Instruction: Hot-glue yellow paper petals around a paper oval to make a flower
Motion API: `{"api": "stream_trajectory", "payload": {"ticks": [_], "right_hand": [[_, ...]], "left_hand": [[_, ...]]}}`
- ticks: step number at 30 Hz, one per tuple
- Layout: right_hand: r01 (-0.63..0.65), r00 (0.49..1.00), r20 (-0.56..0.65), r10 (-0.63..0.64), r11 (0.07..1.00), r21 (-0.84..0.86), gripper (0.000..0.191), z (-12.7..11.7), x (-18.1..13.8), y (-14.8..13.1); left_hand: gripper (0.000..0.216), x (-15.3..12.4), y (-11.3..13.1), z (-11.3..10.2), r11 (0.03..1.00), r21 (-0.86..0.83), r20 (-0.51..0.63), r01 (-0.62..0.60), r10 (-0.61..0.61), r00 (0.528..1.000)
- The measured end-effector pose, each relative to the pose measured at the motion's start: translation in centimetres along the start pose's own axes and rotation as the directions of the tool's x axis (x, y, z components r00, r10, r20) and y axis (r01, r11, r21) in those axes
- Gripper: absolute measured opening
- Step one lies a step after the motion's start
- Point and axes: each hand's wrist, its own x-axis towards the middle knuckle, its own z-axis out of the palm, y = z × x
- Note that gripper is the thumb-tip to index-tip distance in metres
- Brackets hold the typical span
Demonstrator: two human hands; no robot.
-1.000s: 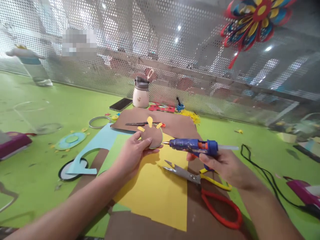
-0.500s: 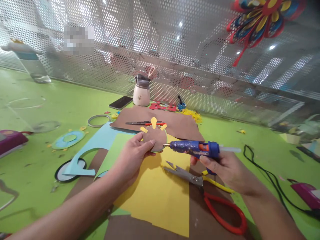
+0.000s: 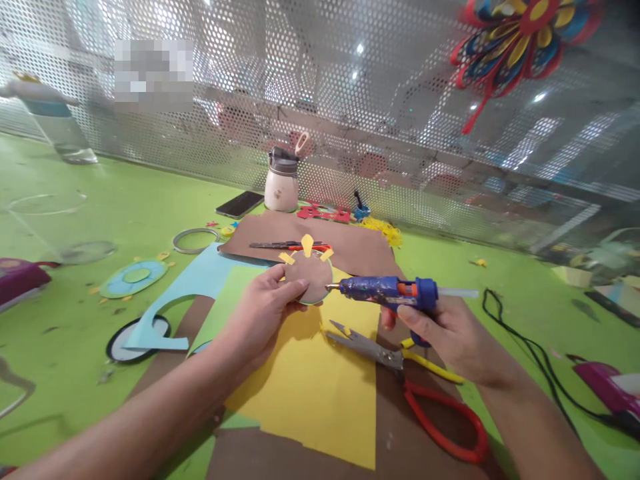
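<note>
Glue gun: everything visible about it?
The glue gun is blue, plastic-looking, its barrel smeared, with orange parts showing through an opening. A translucent stick juts from its back. It is held roughly level, metal nozzle pointing left at the brown disc's edge; whether the tip touches is hard to tell. The right hand grips its mostly hidden handle, above the scissors.

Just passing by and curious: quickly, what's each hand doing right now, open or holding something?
Left hand: closed, pinching the brown disc between thumb and fingers.
Right hand: closed, holding the blue glue gun.
</note>
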Motion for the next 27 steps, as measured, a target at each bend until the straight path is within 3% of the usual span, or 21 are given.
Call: {"api": "stream_trajectory", "payload": {"ticks": [15, 27], "right_hand": [[-0.014, 1.000, -0.027, 0.014, 1.000, 0.004, 0.032, 0.05, -0.16, -0.08], [-0.015, 1.000, -0.023, 0.018, 0.994, 0.112, 0.029, 0.23, -0.14, -0.23]], "left_hand": [[0.002, 0.28, -0.19, -0.39, 1.000, 0.003, 0.007, 0.006, -0.006, 1.000], [0.005, 0.15, -0.03, -0.28, 1.000, 0.027, -0.025, 0.000, 0.001, 1.000]]}}
